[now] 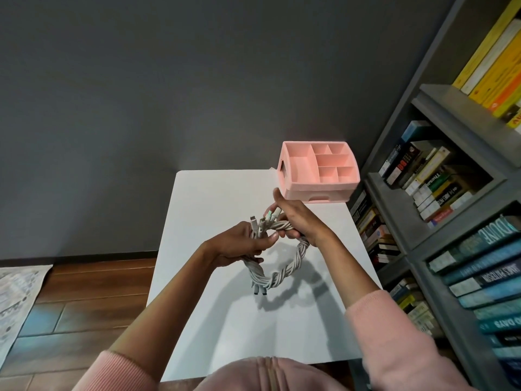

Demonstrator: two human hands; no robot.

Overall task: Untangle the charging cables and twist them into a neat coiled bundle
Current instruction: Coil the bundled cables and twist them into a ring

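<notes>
A bundle of white charging cables (284, 270), twisted together like a rope, hangs in a loop above the white table (208, 198). My left hand (239, 244) grips the left side of the loop, with several plug ends sticking up above its fingers. My right hand (296, 218) grips the right top of the loop, its thumb raised, and more plug ends show beside it. Two dark-tipped plug ends dangle at the bottom of the loop. Both hands hold the bundle in the air, close together.
A pink desk organiser (318, 187) with several open compartments stands at the table's far right corner. A grey bookshelf (439, 210) full of books runs along the right. A dark wall lies behind, with wooden floor (84, 294) and a patterned rug on the left.
</notes>
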